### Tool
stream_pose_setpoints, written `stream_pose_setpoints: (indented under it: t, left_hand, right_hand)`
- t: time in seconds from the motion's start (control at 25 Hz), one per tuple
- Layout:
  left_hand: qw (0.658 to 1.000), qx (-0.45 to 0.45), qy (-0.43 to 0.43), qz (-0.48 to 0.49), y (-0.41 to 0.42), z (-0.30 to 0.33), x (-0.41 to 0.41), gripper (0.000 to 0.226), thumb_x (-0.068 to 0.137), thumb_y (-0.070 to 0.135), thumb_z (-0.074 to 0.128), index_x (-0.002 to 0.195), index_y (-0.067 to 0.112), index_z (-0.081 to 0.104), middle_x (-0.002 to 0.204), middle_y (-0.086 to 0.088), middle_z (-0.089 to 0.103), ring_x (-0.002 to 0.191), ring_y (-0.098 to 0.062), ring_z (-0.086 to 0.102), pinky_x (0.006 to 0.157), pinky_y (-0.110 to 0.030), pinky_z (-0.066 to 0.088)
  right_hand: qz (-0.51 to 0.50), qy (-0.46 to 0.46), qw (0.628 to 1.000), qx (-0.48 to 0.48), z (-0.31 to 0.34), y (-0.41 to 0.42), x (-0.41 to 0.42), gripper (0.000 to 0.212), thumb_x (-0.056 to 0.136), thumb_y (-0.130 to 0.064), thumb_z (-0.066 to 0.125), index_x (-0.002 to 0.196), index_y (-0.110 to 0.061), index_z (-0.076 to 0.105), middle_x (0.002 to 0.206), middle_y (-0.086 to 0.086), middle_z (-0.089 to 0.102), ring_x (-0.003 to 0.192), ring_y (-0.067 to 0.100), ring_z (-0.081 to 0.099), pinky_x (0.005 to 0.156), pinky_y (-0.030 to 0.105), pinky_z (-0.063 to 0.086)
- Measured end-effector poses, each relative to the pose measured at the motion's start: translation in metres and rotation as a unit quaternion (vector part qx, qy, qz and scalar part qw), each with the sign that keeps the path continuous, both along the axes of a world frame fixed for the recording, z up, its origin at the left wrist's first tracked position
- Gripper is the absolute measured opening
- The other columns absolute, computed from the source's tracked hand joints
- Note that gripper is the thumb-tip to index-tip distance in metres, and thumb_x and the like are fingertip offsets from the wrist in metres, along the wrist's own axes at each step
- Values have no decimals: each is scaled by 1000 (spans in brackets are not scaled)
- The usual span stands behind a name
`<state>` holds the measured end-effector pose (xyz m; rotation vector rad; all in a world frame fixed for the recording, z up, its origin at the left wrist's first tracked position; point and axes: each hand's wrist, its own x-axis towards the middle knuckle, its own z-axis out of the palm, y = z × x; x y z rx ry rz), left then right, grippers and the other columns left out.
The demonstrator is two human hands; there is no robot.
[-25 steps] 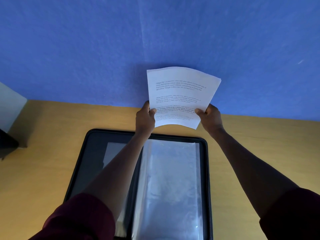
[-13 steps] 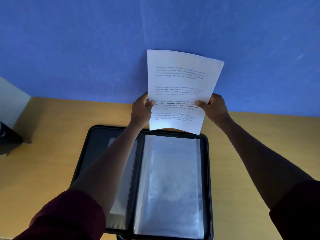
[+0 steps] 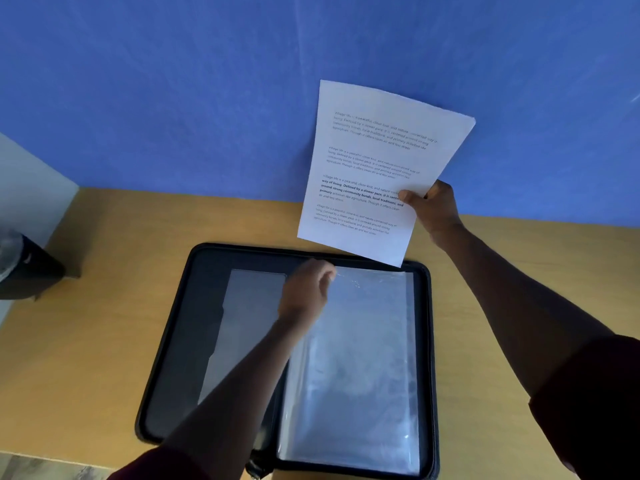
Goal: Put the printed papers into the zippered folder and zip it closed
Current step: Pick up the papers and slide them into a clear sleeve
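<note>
At the far left of the frame a dark thing (image 3: pixel 27 268) sits by the pale wall, too dim to name. The yellow wood surface (image 3: pixel 104 306) fills the lower half of the frame, and a blue wall (image 3: pixel 173 81) fills the top. The black zippered folder (image 3: pixel 180 341) lies open and flat on the surface in the lower middle of the frame. A moment ago both hands held the printed papers up; now the left hand (image 3: pixel 304 292) has let go and come down to the folder. Its fingers (image 3: pixel 325 271) are curled at the top edge of the clear plastic sleeves (image 3: pixel 363 358) on the folder's right half. They touch the sleeves there, but I cannot tell if they pinch a sleeve or just rest on it. The printed papers (image 3: pixel 374 168) are now up in the air in the upper right middle of the frame, tilted, with the bottom corner just above the folder's far edge. Only the right hand (image 3: pixel 433 209) holds them, pinching the right edge, with the thumb on the front of the page and the other fingers hidden behind. Dark red sleeves (image 3: pixel 588 403) show at the bottom of the frame.
</note>
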<state>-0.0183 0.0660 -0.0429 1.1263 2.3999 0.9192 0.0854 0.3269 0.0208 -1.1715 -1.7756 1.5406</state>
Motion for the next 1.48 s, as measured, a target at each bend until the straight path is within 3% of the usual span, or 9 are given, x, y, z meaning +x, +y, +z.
stream_pose_setpoints:
  t: [0.16,0.36,0.48,0.64,0.72,0.84,1.12,1.28,1.48]
  left_hand:
    - [977,-88,129,-146,24,-8,5,35,91,16,63,126,20,60,119,2,62,100,-24,57,81,-39,48]
    - [948,-143,219,-181,38,-13,1,34,86,18,70,119,16,62,110,-3,60,102,-27,55,79,-38,43]
    - [949,-144,216,-179,41,-14,0,24,82,14,72,105,15,65,102,-4,60,100,-27,56,77,-38,42]
    - [957,-125,212,-152,42,-15,-1,27,68,9,83,86,17,65,85,0,59,81,-25,59,66,-38,46]
    - [956,-110,228,-147,42,-13,-1,30,62,5,84,76,19,62,75,2,56,70,-24,57,58,-35,44]
    - [958,-90,235,-138,43,-9,0,32,58,0,79,68,21,56,66,3,52,61,-23,53,53,-31,36]
    - [966,-95,181,-161,43,-11,-3,19,80,3,67,82,18,55,73,2,60,64,-25,55,57,-32,38]
    - [973,-90,140,-157,42,-15,-9,13,83,8,64,83,20,60,77,3,63,68,-23,59,60,-37,49]
    - [966,-116,161,-168,43,-9,-10,7,93,12,55,91,19,56,74,2,65,65,-24,60,58,-31,43]
  right_hand:
    - [-8,10,1000,-22,-11,3,-8,39,84,-7,75,120,-2,64,112,5,71,94,9,69,77,18,55]
    - [-11,13,999,-31,-17,4,-18,36,85,-5,73,120,-3,63,109,2,70,89,3,67,71,12,54]
    - [-15,16,999,-37,-23,4,-21,35,85,-5,73,119,-3,64,109,4,71,90,6,68,71,14,54]
    - [-12,20,999,-41,-26,2,-24,35,85,-5,73,119,-2,64,110,5,72,93,12,69,74,17,55]
    - [-11,23,999,-44,-27,0,-25,34,85,-5,73,118,-4,64,108,4,72,91,8,69,72,15,54]
    - [-14,33,998,-51,-31,-1,-26,33,84,-6,73,117,-6,65,109,3,72,96,13,70,80,24,57]
    - [-15,37,997,-71,-47,-6,-29,34,80,-12,75,113,-8,67,108,4,74,100,21,71,90,40,57]
    - [-24,33,997,-68,-51,-11,-28,31,80,-12,76,110,-9,68,106,4,75,99,21,71,91,42,57]
    - [-27,30,997,-60,-48,-7,-28,32,80,-14,75,111,-10,68,106,3,75,98,20,71,91,43,58]
